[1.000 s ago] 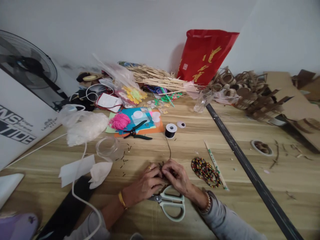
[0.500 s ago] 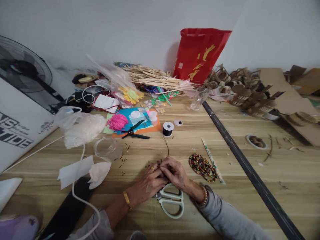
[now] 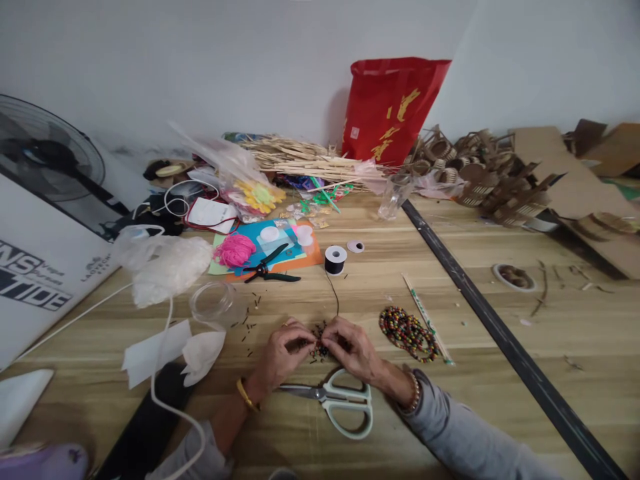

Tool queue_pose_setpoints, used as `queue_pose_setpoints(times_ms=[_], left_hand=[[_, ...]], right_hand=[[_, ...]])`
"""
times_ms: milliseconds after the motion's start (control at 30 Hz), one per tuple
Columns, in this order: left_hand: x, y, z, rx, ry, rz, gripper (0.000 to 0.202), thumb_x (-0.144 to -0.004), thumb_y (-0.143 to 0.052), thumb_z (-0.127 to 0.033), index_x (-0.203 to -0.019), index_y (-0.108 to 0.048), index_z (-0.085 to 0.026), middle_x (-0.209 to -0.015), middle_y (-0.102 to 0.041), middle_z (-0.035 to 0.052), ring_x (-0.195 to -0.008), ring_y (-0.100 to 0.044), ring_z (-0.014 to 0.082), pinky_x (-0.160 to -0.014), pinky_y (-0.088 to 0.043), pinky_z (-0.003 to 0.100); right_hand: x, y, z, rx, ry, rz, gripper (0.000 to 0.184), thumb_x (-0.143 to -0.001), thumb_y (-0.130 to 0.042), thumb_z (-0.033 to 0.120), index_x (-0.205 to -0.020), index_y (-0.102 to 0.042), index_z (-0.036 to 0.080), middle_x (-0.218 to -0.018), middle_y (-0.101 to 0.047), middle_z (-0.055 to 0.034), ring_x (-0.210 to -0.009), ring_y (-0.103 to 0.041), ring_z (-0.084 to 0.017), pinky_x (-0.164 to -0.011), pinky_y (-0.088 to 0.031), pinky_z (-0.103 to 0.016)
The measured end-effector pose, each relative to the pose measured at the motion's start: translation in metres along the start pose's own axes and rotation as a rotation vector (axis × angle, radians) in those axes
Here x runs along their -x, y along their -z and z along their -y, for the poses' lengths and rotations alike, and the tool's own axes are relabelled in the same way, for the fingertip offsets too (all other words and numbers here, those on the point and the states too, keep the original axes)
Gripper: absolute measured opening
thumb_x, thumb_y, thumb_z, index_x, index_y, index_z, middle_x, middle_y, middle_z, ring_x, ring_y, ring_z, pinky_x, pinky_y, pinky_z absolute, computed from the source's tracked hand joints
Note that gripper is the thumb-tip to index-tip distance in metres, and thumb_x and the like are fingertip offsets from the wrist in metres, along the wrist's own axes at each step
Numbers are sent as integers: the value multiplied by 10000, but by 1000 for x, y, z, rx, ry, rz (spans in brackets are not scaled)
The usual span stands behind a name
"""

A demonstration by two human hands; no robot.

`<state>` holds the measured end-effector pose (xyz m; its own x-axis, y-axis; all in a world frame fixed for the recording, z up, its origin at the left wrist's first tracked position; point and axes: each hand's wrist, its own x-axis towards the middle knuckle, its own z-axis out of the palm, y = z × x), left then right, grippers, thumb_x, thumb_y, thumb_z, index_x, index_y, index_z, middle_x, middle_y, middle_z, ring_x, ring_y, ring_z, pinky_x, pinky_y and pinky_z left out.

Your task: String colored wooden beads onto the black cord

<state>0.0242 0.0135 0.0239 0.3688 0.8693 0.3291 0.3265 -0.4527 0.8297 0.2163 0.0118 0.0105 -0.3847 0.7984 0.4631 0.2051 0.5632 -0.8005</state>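
Note:
My left hand (image 3: 281,352) and my right hand (image 3: 351,347) rest close together on the wooden table (image 3: 500,373), fingers pinched over a small heap of dark beads (image 3: 319,341). A thin black cord (image 3: 336,297) runs from the beads up to a black thread spool (image 3: 335,259). What each pinch holds is too small to name. Pale green scissors (image 3: 340,401) lie just below my hands. A coil of multicoloured beads (image 3: 407,331) lies to the right of my right hand.
Black pliers (image 3: 270,264) lie on coloured sheets beside pink yarn (image 3: 235,249). A clear jar (image 3: 216,304), tissue and a white cable lie at left. A red bag (image 3: 390,110), straw bundle and cardboard pieces line the back. A dark metal strip (image 3: 493,320) crosses the table diagonally.
My hands have drawn slightly apart, uncovering the bead heap between them. The scissors now show their blades, no longer covered by my left hand. The view shifted a little.

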Motion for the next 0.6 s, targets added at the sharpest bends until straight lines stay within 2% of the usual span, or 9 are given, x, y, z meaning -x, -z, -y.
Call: queue_pose_setpoints(times_ms=[600], left_hand=[[2,2,4,123,96,-27,75,-784,-671,-215,-744,-689,-153,-713,-659,45,-733,-615,173,-687,-500,282]], right_hand=[[0,-3,-5,14,19,8,220,-963,-478,294,-816,-589,173,-704,-551,-27,-644,-514,-139,-572,-406,-238]])
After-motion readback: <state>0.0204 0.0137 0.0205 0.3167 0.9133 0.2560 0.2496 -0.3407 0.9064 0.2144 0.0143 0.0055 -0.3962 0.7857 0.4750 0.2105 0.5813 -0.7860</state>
